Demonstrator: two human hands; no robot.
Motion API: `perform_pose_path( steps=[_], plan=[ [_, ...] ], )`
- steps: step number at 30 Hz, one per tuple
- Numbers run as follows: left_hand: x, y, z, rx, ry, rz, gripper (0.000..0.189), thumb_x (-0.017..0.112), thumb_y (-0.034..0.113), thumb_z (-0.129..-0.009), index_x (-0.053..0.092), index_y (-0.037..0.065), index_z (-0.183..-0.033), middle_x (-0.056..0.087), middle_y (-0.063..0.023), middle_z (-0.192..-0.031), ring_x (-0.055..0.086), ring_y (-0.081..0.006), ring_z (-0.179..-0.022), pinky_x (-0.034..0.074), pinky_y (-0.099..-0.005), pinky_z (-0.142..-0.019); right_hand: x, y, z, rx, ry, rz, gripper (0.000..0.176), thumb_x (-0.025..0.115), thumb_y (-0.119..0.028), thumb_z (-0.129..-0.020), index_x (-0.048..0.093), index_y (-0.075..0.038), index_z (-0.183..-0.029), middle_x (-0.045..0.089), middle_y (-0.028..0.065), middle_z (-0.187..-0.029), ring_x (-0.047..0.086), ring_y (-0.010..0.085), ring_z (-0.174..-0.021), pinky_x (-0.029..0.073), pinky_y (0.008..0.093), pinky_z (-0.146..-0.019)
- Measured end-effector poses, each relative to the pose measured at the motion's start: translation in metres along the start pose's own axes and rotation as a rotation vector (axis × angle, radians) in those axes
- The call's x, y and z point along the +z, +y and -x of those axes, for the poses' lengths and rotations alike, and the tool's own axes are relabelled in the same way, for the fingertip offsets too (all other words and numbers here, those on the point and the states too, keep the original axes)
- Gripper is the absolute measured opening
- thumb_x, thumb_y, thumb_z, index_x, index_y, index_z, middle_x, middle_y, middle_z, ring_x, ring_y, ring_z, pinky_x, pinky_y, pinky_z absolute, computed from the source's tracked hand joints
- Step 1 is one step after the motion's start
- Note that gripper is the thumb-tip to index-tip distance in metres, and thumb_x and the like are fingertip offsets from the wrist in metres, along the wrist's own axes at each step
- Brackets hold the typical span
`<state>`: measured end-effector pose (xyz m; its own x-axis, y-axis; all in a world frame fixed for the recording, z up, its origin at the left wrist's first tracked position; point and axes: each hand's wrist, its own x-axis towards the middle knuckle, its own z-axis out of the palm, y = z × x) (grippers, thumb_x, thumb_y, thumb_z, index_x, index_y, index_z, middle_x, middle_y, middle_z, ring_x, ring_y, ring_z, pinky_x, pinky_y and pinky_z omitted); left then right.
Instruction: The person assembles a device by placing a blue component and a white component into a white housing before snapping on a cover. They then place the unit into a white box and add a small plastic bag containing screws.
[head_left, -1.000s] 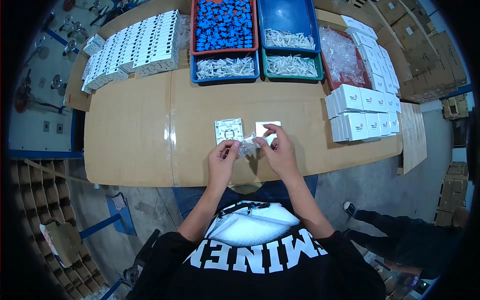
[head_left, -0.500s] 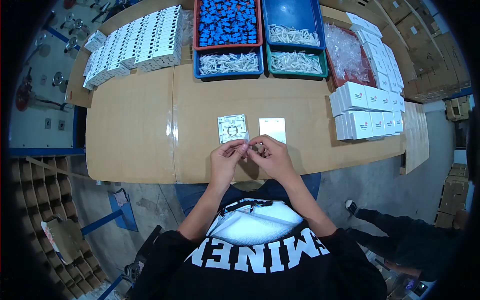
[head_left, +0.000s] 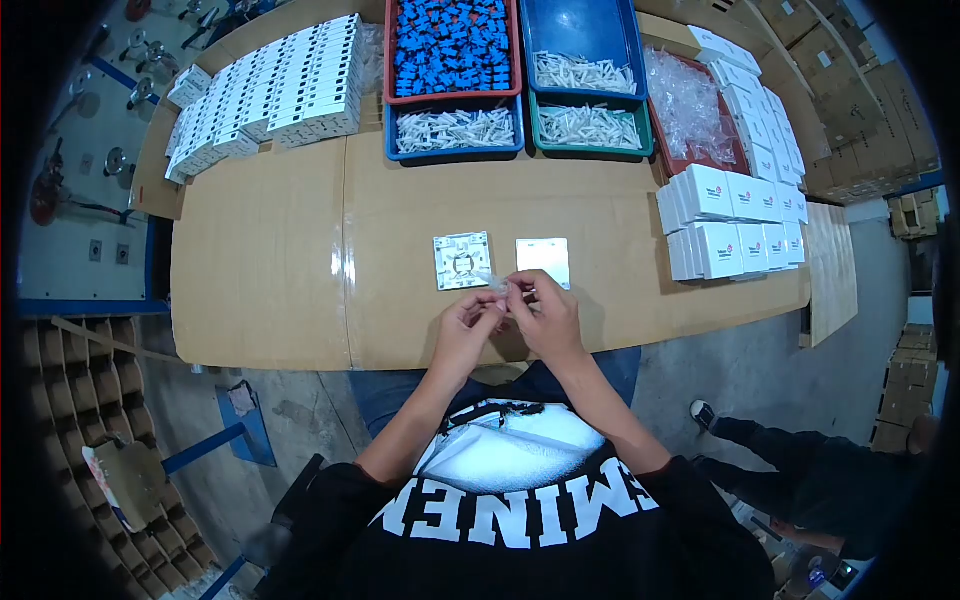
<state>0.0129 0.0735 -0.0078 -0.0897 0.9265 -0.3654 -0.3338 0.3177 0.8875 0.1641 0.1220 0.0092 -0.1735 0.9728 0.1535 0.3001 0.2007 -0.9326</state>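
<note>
A small clear plastic bag is pinched between my two hands, just above the cardboard-covered table. My left hand has its thumb and fingertips closed at the bag's lower left. From the other side my right hand grips it, fingers bent over the thumb. What lies inside the bag is too small to make out. Right behind my hands lies an open white plastic box part with a round moulded middle. A flat white cover lies beside it, its near edge partly behind my right fingers.
At the back stand a red bin of blue connectors, a blue bin and a green bin of small white pieces. Stacked white boxes stand right, near bagged parts; white units are left. A person is at lower right.
My left hand has shifted slightly down, and its fingers have spread a little from the right hand's. More of the clear bag shows between my fingertips. The box part and cover stay put.
</note>
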Motion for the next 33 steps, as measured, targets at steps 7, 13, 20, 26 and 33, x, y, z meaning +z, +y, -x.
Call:
perform_pose_path(
  steps=[7, 13, 20, 26, 33],
  plan=[
    [0.004, 0.013, -0.001, -0.285, 0.058, 0.316, 0.021, 0.071, 0.025, -0.104, 0.072, 0.006, -0.114, 0.072, -0.0019, -0.104, 0.068, -0.0105, -0.089, 0.055, -0.0275, -0.080, -0.010, 0.000, -0.003, -0.249, -0.138, 0.031, 0.014, 0.072, 0.002, -0.093, 0.068, 0.001, -0.107, 0.073, 0.0109, -0.101, 0.073, 0.0189, -0.090, 0.059, 0.0311, -0.080],
    [0.011, 0.003, 0.000, -0.102, 0.105, 0.393, 0.019, 0.071, 0.023, -0.104, 0.072, 0.008, -0.116, 0.072, -0.0030, -0.107, 0.066, -0.0102, -0.095, 0.054, -0.0294, -0.083, 0.007, 0.010, 0.003, 0.286, -0.134, -0.580, 0.018, 0.069, 0.004, -0.097, 0.062, 0.001, -0.113, 0.070, 0.0045, -0.098, 0.070, 0.0127, -0.094, 0.060, 0.0273, -0.081],
    [0.007, 0.000, -0.006, -0.023, 0.148, 0.609, 0.019, 0.069, 0.019, -0.104, 0.063, 0.009, -0.120, 0.071, -0.0097, -0.118, 0.068, -0.0170, -0.106, 0.053, -0.0335, -0.093, 0.003, 0.013, 0.005, 0.490, -0.255, -0.692, 0.016, 0.070, 0.003, -0.098, 0.061, 0.000, -0.110, 0.073, 0.0083, -0.092, 0.071, 0.0139, -0.073, 0.057, 0.0270, -0.067],
    [0.008, 0.000, -0.004, 0.055, 0.120, 0.605, 0.015, 0.064, 0.019, -0.107, 0.057, 0.012, -0.117, 0.066, -0.0112, -0.127, 0.065, -0.0202, -0.112, 0.051, -0.0363, -0.099, 0.002, 0.013, 0.003, 0.440, -0.179, -0.707, 0.012, 0.069, 0.001, -0.100, 0.062, 0.003, -0.109, 0.073, 0.0115, -0.092, 0.068, 0.0138, -0.063, 0.055, 0.0273, -0.056],
    [0.009, 0.001, -0.004, 0.116, 0.175, 0.543, 0.018, 0.067, 0.016, -0.106, 0.056, 0.010, -0.120, 0.071, -0.0137, -0.123, 0.069, -0.0204, -0.110, 0.053, -0.0355, -0.096, 0.003, 0.010, 0.003, 0.765, -0.248, -0.864, 0.018, 0.074, -0.009, -0.098, 0.072, 0.002, -0.113, 0.073, 0.0084, -0.089, 0.067, 0.0134, -0.060, 0.053, 0.0262, -0.051]
  ],
)
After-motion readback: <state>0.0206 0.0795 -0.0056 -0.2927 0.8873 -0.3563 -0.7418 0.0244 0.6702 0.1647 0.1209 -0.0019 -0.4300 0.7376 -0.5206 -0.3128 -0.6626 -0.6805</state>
